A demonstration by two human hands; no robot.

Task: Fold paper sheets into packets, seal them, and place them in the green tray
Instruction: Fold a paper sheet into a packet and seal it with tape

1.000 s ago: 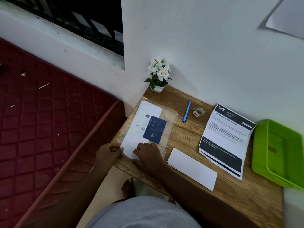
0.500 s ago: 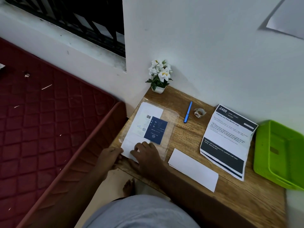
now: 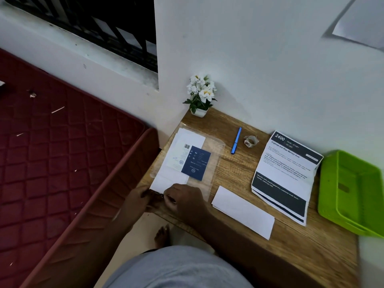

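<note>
Both hands at the near left corner of the desk. Left hand curled at the desk edge, fingers closed toward the near edge of the white sheet; grip probable, contact itself in shadow. Right hand just beside it, fingers bent down onto the same edge, pinching or pressing; cannot tell which.

Sheet judged light, thin, limp, easily creased; best taken at the near edge or corners, between fingertip and thumb, with the other hand pressing flat. Lying in or under a clear plastic sleeve judged slippery, likely to slide on the wood. Dark blue booklet resting beyond the hands on the same stack.

To the right of the right hand, well apart: folded white packet, flat on the desk, seal not discernible. Further right: printed sheets, then green tray at the far right, nothing visible inside. Beyond the hands: blue pen, tape roll, flower pot at the wall.

Against the earlier frames: hands drawn closer together and slightly nearer the desk edge; sheet, packet and tray unmoved.
</note>
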